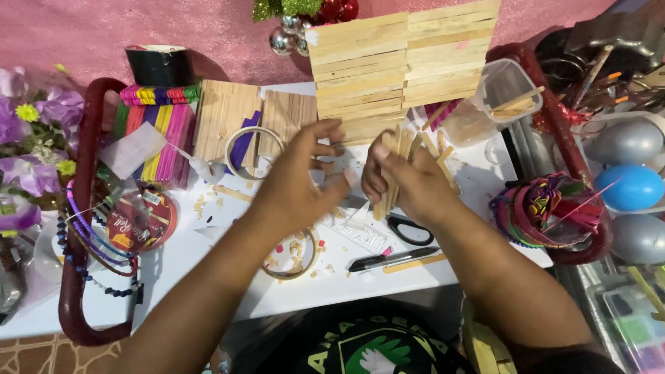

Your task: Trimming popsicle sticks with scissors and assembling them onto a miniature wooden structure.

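While the right hand (409,181) grips a loose bundle of wooden sticks (396,166) at the middle of the frame, fingers clamped round them, the left hand (299,181) hovers just beside it, fingers spread apart and holding nothing; the step looks like sorting sticks; picking one out calls for a fine pinch; a glued stick panel (402,62) stands above, at top centre.
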